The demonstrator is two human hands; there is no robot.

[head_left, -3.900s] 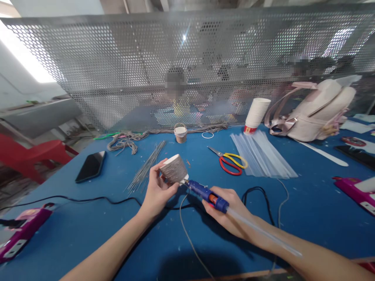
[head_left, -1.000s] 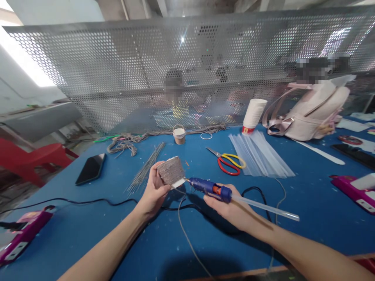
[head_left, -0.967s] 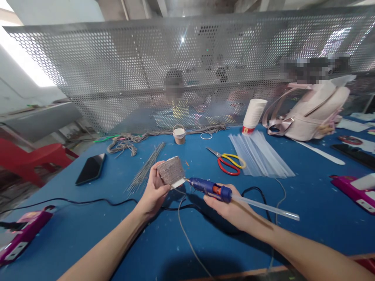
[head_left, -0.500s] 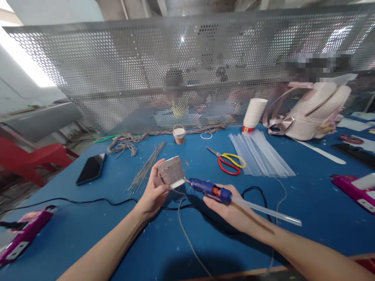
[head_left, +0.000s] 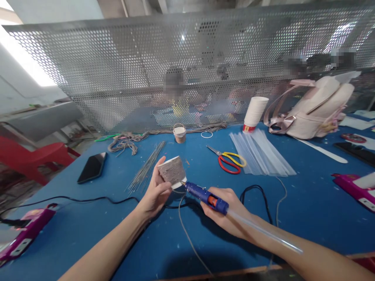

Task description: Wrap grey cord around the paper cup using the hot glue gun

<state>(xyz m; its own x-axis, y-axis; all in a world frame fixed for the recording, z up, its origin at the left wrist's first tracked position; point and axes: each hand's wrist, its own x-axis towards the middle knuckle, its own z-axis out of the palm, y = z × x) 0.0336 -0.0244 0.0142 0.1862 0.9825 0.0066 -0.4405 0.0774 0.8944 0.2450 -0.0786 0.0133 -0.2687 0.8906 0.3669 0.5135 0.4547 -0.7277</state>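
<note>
My left hand (head_left: 156,194) grips a white cup-like piece (head_left: 172,171) wound with grey-brown cord, tilted over the table. Its lower white edge shows bare of cord. In my right hand (head_left: 224,207) is a blue glue gun (head_left: 205,196), its nozzle at that lower edge; whether it touches is too small to tell. A clear glue stick (head_left: 266,231) sticks out of the gun's back over my wrist. From beneath the piece a loose grey cord (head_left: 187,236) runs down to the table's front edge.
Scissors (head_left: 228,160) and clear strips (head_left: 262,154) lie right of centre. Behind stand a small bucket (head_left: 179,134), stacked cups (head_left: 255,114) and a backpack (head_left: 315,111). Thin wires (head_left: 147,166), a phone (head_left: 92,168) and a power strip (head_left: 27,234) lie left. Black cables cross the table.
My right hand and the glue gun have shifted slightly left, and the back of the gun and glue stick have dipped. The nozzle sits a little further left along the piece's lower edge.
</note>
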